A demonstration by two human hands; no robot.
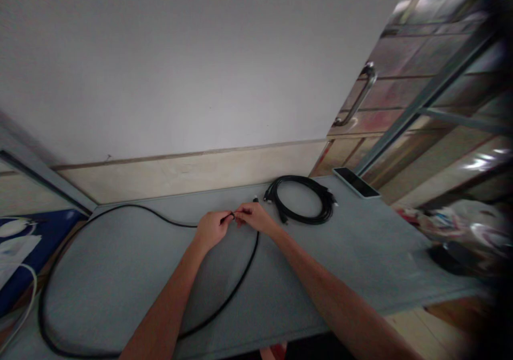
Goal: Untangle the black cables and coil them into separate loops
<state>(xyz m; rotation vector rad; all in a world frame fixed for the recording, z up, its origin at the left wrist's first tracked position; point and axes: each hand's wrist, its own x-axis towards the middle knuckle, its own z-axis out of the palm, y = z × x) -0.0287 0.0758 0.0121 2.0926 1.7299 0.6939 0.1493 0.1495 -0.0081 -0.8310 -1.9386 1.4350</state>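
Where fingers pinch it, the cable runs sideways.

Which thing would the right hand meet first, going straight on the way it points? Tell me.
Probably the small dark piece at its fingertips, then the left hand just beyond; depth and contact there are hard to judge.

Premises appear domestic: plain wall at twelve o'clock, metal handle at two, grey desk at six.
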